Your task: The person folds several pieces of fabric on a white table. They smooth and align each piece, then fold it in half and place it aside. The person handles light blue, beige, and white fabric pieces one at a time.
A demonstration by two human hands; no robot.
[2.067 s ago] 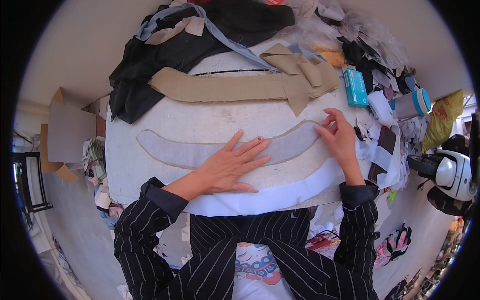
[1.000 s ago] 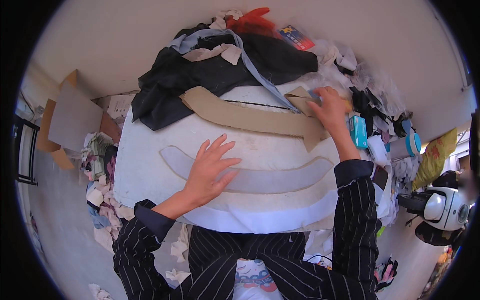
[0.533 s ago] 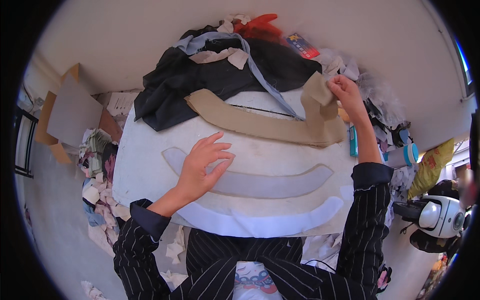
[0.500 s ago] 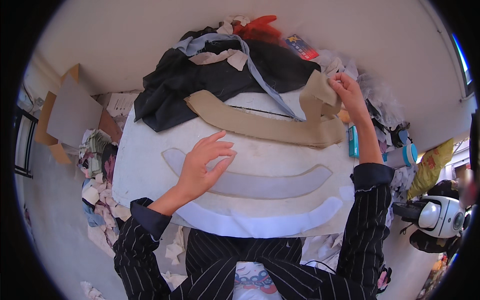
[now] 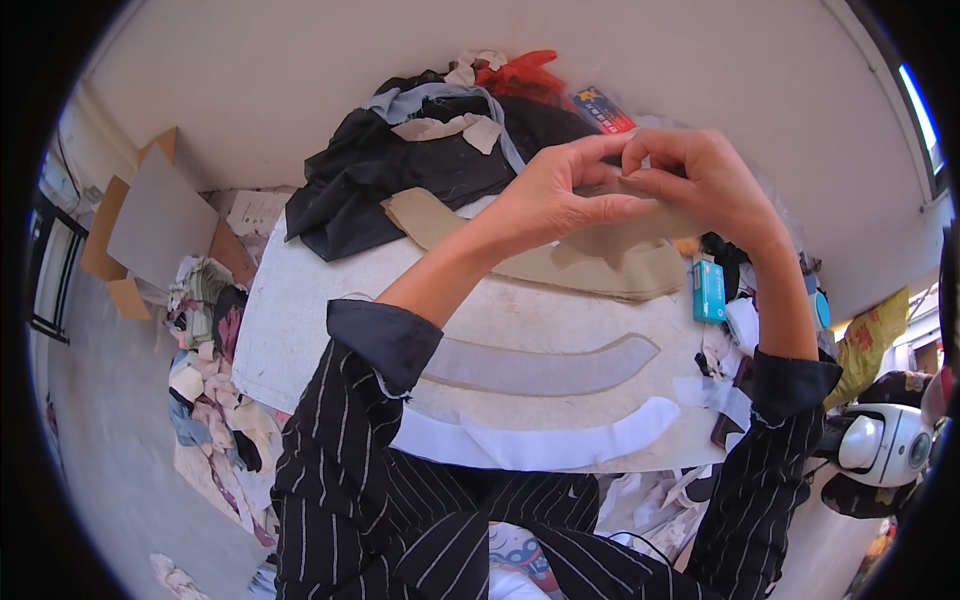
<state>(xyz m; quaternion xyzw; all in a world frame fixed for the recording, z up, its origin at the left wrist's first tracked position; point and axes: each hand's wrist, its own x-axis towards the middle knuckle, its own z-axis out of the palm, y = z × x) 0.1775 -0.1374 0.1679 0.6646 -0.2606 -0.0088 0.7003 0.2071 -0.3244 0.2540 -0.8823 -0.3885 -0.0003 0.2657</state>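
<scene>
My right hand (image 5: 700, 178) is raised over the far right of the table, thumb and fingers pinched on a khaki fabric strip (image 5: 628, 240). The strip hangs below the pinch, partly hidden by both hands. Meeting it from the left, my left hand (image 5: 560, 195) has thumb and fingers apart, its fingertips close around the right fingertips. Beneath lies a stack of curved khaki fabric strips (image 5: 430, 217), partly behind my left forearm. Nearer me, a pale grey curved piece with a tan edge (image 5: 560, 368) lies flat, and a white curved strip (image 5: 560, 443) is along the near edge.
Black cloth (image 5: 365, 170) with a pale blue strip is heaped at the table's back. A teal box (image 5: 709, 291) stands at the right edge. Fabric scraps (image 5: 205, 390) pile at the left beside a cardboard box (image 5: 160, 215). A white-and-black machine (image 5: 885, 445) is at the right.
My left hand has moved up and right from above the pale grey piece to meet my right hand. The khaki strip in the right hand has shifted slightly left.
</scene>
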